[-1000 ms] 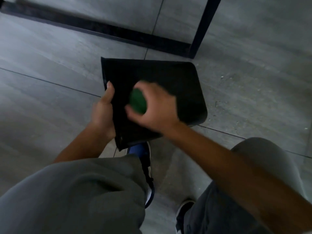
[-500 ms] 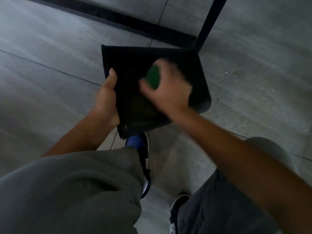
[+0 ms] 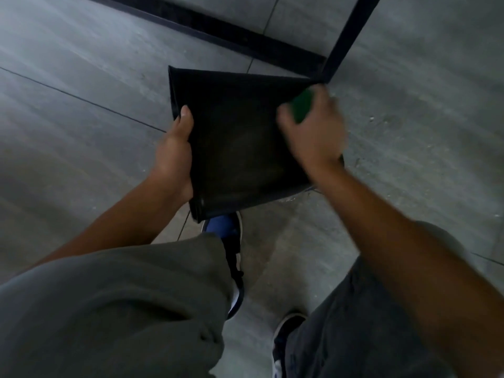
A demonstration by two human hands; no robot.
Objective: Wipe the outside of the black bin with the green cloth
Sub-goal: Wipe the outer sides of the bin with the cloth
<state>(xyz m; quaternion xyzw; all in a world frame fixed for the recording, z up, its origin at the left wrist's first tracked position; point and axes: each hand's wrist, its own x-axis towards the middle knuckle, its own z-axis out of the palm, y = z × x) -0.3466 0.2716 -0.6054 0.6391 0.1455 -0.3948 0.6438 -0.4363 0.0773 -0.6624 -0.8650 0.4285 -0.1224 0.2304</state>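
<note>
An indoor room, kind unclear: large grey floor tiles [image 3: 95, 165] and a black metal frame [image 3: 346, 36].

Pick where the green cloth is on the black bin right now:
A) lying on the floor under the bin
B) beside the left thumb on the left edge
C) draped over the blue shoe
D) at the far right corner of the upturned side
D: the right hand bunches the green cloth against the far right corner of the black bin, away from the left hand.
</note>
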